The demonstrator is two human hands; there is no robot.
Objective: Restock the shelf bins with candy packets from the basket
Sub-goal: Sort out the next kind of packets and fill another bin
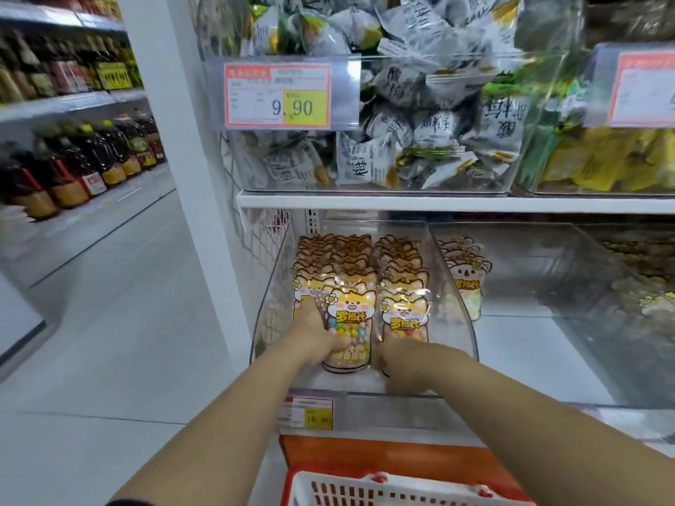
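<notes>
On my feed both bare arms reach into the clear shelf bin (pixel 461 304) on the lower shelf. There the candy packets (pixel 401 272), each printed with a cartoon cat, stand upright in 3 rows packed front to back. The left hand (pixel 317 332) sits between the left and middle rows. Its fingers curl round the front packet (pixel 349 312) of the middle row, thumb across the clear lower part where coloured sweets show. The right hand (pixel 403 363) is at the foot of the right row, against the foremost packet there. Its knuckles face me and the fingertips are hidden, so I cannot tell whether it grips anything. The red and white basket (pixel 365 493) shows at the bottom edge, just below the shelf front. A small price label (pixel 308 414) sits on the bin's front lip. On the shelf above, an upper bin (pixel 475 184) of grey-white packets carries a price tag (pixel 278 96) reading 9.90.
</notes>
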